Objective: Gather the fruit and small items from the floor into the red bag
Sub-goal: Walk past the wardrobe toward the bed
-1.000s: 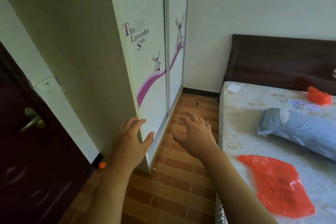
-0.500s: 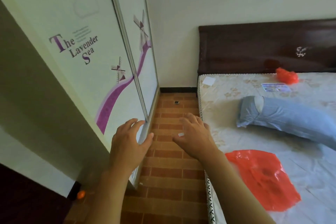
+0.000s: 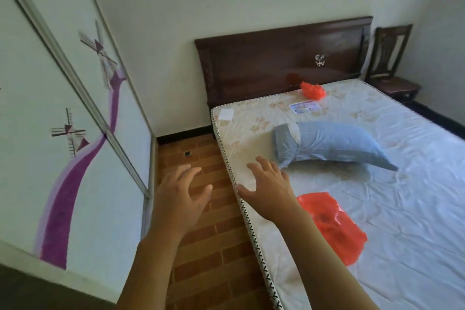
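Observation:
A flat red plastic bag [image 3: 334, 229] lies on the mattress near its left edge, just right of my right forearm. A second, crumpled red bag [image 3: 312, 90] sits by the headboard. My left hand [image 3: 180, 195] hovers over the brick floor with fingers spread, holding nothing. My right hand [image 3: 269, 185] is stretched out above the mattress edge, fingers spread and empty. A small dark item [image 3: 187, 153] lies on the floor near the far wall. No fruit is in view.
A bed with a pale mattress [image 3: 377, 246] and a blue pillow [image 3: 332, 145] fills the right side. A wardrobe with sliding doors [image 3: 75, 133] lines the left. The narrow brick floor [image 3: 214, 246] runs between them. A dark wooden chair [image 3: 392, 68] stands at the far right.
The view has swung right, away from the door and the small orange thing on the floor, toward the bed. My right hand now hangs over the mattress edge. Both hands stay empty.

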Demonstrator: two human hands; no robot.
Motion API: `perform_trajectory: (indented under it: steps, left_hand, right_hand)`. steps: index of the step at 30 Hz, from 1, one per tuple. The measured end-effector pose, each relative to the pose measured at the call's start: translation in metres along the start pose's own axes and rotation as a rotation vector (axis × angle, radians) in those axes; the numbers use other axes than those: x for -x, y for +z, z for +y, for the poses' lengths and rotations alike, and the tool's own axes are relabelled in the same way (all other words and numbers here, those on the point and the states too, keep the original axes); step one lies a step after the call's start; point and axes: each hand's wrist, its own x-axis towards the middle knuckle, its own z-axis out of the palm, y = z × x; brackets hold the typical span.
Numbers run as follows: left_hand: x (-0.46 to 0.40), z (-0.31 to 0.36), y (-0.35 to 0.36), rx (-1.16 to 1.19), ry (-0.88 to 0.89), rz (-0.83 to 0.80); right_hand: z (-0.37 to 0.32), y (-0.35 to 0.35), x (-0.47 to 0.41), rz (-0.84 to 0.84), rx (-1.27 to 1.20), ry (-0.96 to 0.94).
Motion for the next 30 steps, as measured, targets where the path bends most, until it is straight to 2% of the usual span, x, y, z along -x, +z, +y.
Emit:
perform_trajectory:
  steps: [8, 15, 23, 30]
  left_hand:
    - [-0.107, -0.024, 0.003, 0.109, 0.213, -0.108]
    - [-0.156, -0.025, 0.019, 0.208, 0.381, -0.224]
    - [-0.173, 0.025, 0.057, 0.328, 0.57, -0.357]
    - [-0.185, 0.068, 0.095, 0.401, 0.66, -0.379]
  right_hand:
    - [-0.016, -0.007, -0.047, 0.107, 0.031, 0.216]
    - [-0.018, -0.013, -0.048, 0.209, 0.048, 0.402]
    - [0.007, -0.032, -0.01, 0.293, 0.109, 0.669]
    - [0.047, -0.047, -0.006, 0.331, 0.111, 0.736]
